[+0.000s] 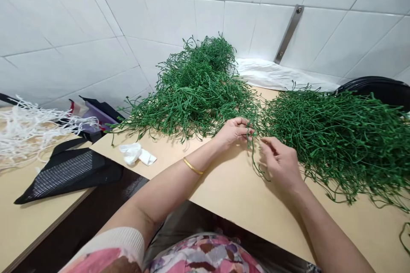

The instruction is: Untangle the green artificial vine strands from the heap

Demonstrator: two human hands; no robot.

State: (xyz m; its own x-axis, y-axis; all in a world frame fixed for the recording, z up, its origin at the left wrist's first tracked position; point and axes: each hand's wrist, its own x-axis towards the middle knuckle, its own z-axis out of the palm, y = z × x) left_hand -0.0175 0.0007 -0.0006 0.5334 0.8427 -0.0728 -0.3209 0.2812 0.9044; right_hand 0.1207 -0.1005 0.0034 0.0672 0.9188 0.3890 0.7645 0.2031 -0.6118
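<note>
My left hand (236, 132), a gold bangle on its wrist, is closed in a pinch on a thin green cord (254, 155). The cord hangs from the fingertips and its lower end curls on the tabletop. My right hand (280, 160) is close by on the right, thumb and fingers pinched together and pointing at the cord. A thin pale tip shows at its fingers, too small to name. Behind my hands lies a tall heap of green cords (201, 89) with small knot-like ends. A second heap of green cords (339, 140) spreads to the right.
A crumpled white tissue (136, 153) lies on the light wooden table (208, 196). On a separate surface at left are white cords (35, 130) and a black mesh pouch (70, 175). White cloth (282, 77) and a round black object (374, 89) sit against the tiled wall.
</note>
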